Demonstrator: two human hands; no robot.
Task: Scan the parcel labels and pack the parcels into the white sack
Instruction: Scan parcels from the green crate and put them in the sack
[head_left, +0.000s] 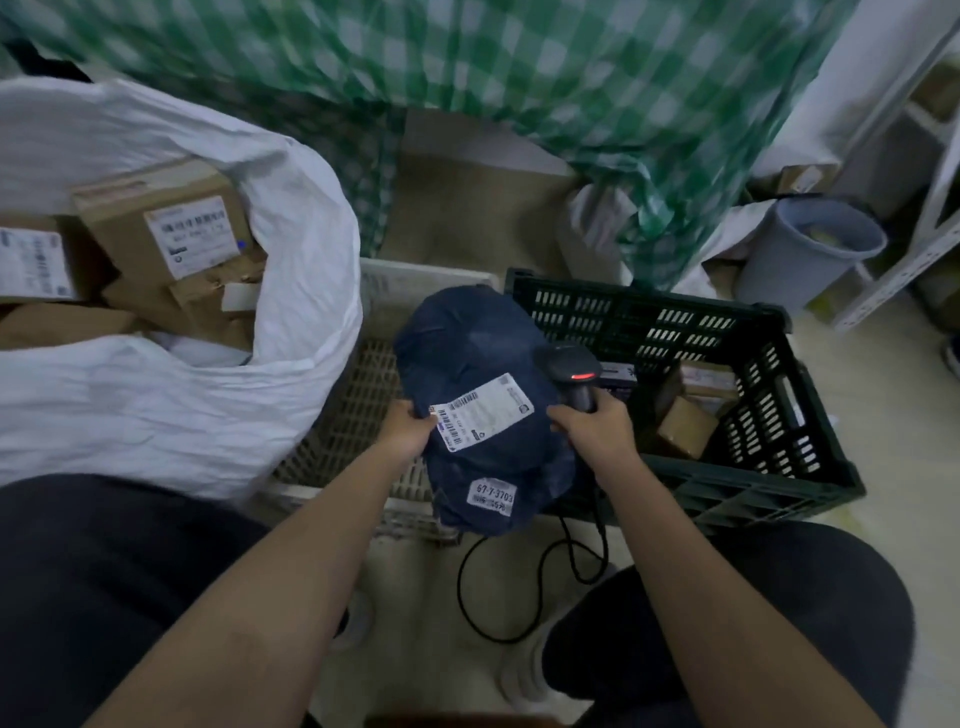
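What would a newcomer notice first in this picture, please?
A dark blue plastic-wrapped parcel with white labels sits centre, gripped by the left hand while the right hand holds a black handheld scanner. At left gapes a big white sack holding brown cardboard boxes.

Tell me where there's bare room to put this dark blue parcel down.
Free: the beige crate's slatted floor between the white sack and the dark blue parcel. Crowded: the sack's mouth, full of boxes, and the dark green crate's right side.
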